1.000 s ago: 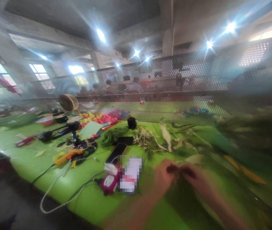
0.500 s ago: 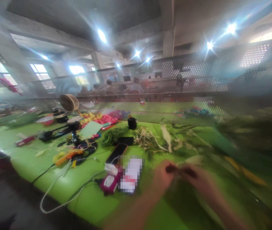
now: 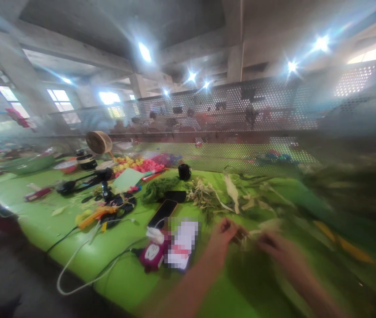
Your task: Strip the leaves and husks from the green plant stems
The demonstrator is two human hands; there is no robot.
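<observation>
Both hands are out over the near-right part of the green desk (image 3: 35,212), forearms coming in from the near edge. The left hand (image 3: 223,233) has its fingers pinched closed on a small brownish bit of dried plant stuff (image 3: 241,235), wrist angled up a little. The right hand (image 3: 275,247) sits just beside it, fingers curled toward the same bit, but it's too blurry to say if it's actually gripping. The piece is up between the two hands, just above the desk surface. A phone (image 3: 163,212) and a pink charger (image 3: 152,254) lie to the left of the hands, closer to the near edge.
</observation>
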